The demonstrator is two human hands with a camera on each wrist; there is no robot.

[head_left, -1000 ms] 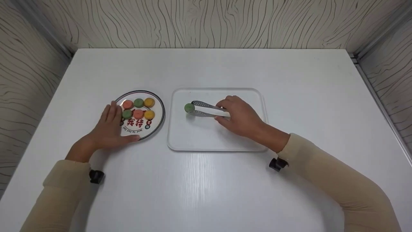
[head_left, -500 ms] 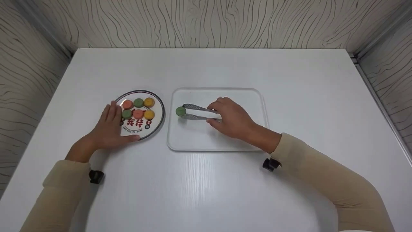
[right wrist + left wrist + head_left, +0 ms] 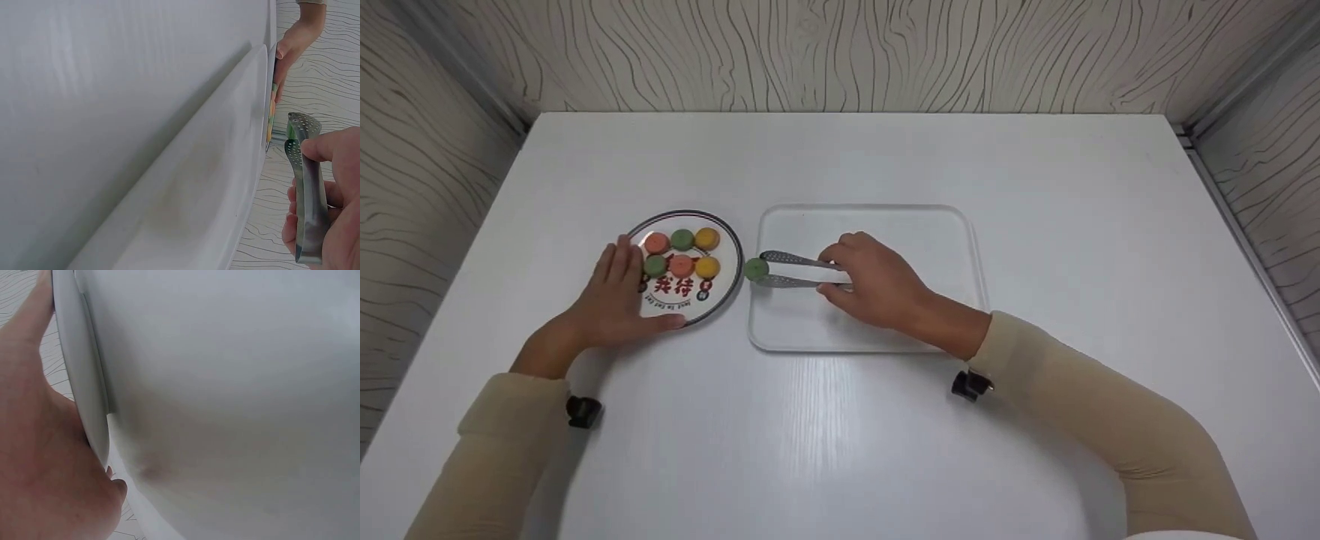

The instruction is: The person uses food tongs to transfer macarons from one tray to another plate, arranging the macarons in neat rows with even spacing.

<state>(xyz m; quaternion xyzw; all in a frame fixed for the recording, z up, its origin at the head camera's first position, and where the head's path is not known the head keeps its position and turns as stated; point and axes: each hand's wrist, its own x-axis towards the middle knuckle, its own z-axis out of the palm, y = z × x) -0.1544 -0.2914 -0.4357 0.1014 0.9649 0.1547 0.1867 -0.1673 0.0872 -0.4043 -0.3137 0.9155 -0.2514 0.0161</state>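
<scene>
In the head view my right hand point(image 3: 877, 283) grips metal tongs point(image 3: 791, 259) with perforated ends. Between their tips is a green macaron point(image 3: 757, 269), above the left edge of a white tray point(image 3: 862, 346) and close to the plate's right rim. My left hand point(image 3: 611, 304) touches the left and lower rim of a round white plate point(image 3: 720, 300), fingers straight and thumb spread. Orange macarons point(image 3: 681, 265), green macarons point(image 3: 682, 239) and yellow macarons point(image 3: 707, 266) lie on the plate in two rows. In the right wrist view the tongs point(image 3: 306, 191) partly hide the held macaron.
A white table point(image 3: 825, 435) carries the plate and tray side by side, a narrow gap between them. Wood-patterned walls point(image 3: 840, 60) rise behind and at both sides. A small black device point(image 3: 971, 385) sits at the right wrist, another device point(image 3: 583, 412) at the left.
My right hand has moved left and slightly toward me, carrying the green macaron in the tongs from over the tray to its left edge. The left hand and plate stay almost still.
</scene>
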